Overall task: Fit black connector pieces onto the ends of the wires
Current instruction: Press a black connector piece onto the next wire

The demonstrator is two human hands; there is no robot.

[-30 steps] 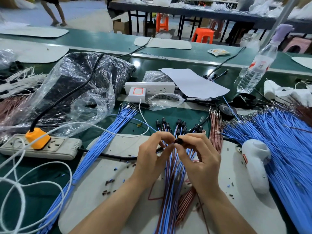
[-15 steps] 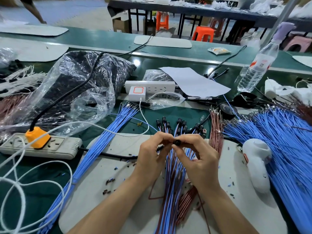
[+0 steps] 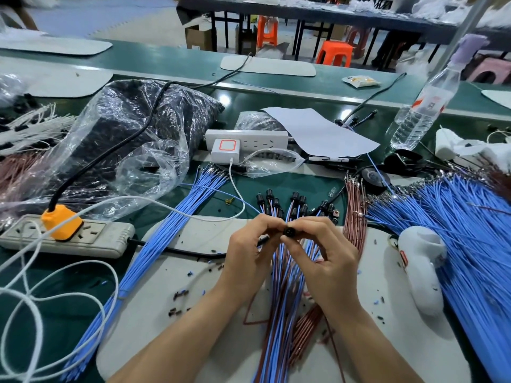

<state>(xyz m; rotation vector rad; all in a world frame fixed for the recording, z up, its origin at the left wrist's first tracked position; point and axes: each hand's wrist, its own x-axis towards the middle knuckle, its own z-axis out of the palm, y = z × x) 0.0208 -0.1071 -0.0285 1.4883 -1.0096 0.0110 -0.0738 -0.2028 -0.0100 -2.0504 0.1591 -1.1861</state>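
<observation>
At the centre of the head view, over the grey mat (image 3: 177,272), the left hand (image 3: 250,255) and right hand (image 3: 326,258) are meeting fingertip to fingertip. Both are pinching one black connector piece (image 3: 289,232) between curled thumbs and forefingers, while the other fingers are folding loosely underneath. The piece is showing as a small, round, glossy black cap, its open end facing the camera; whether a wire end is seated inside it cannot be told. Beneath the hands, a mixed bundle of blue and brown wires (image 3: 279,313) is running toward 6 o'clock along the mat. At 12 o'clock from the hands, a cluster of wires already wearing black caps (image 3: 296,201) is fanning out on the green tabletop (image 3: 69,299). At 9 o'clock, a bundle of bare blue wires (image 3: 154,239) is lying diagonally, and beyond it an orange plug (image 3: 62,221) is sitting in a grey power strip (image 3: 91,239). At 3 o'clock, a white handheld tool (image 3: 423,269) is resting on the mat, with a large spread of blue wires (image 3: 456,230) lying beyond it. At 1 o'clock, brown wires (image 3: 355,217) are lying in a narrow sheaf.
</observation>
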